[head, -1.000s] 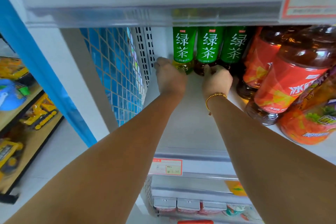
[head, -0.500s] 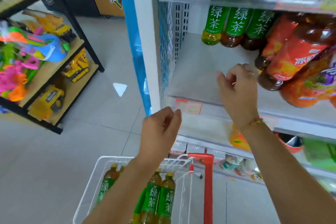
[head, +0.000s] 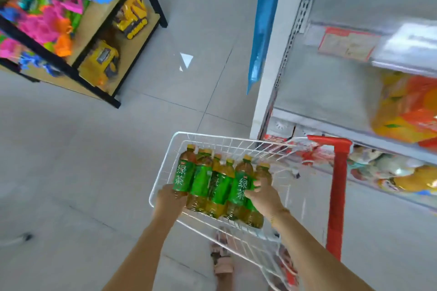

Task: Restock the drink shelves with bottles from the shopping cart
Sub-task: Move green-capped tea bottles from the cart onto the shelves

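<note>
Left hand (head: 169,198) grips a green-labelled amber bottle (head: 182,176).

**Hands at the grasp.** Both bare forearms are reaching forward and downward, converging slightly. The left hand (head: 169,198) is gripping the base of the leftmost bottle (head: 182,176), with its fingertips hidden behind it. The right hand (head: 263,195) is curling its fingers (head: 251,185) round a right-side bottle (head: 238,188), knuckles facing upward and wrist nearly straight.

The left hand (head: 169,199) has its fingers hidden behind the bottles (head: 220,186); the price tag (head: 346,43) is blurred past reading.
</note>
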Available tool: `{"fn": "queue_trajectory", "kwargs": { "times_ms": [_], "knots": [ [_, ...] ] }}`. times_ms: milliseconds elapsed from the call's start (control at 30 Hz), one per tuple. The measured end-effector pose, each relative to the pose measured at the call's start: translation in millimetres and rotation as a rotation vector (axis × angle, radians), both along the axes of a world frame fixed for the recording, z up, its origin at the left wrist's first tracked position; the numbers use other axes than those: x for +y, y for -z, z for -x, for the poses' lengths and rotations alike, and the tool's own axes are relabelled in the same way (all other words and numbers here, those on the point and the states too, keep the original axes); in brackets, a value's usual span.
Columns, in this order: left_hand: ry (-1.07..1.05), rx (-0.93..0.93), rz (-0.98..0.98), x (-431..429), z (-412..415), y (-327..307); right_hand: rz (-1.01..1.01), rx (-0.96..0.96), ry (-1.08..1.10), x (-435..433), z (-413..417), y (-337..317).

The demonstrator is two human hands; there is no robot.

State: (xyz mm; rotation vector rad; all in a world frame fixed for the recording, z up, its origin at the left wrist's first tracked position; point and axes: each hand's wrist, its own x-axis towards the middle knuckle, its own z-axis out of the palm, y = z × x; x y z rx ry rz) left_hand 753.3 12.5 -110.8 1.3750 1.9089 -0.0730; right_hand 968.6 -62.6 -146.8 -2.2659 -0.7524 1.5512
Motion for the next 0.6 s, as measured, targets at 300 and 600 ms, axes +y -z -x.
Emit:
{"fn": "queue_trajectory", "kwargs": {
  "times_ms": [300,600],
  "knots": [
    [0.155,-0.026,0.16,20.8,-1.9,109.3,0.285,-0.149,0.125,12.4,57.7,105.2],
    [0.042,0.03,0.245,26.6,-40.4,136.7,0.341,-0.285,0.259,26.7,77.9,134.5]
  ]
}}
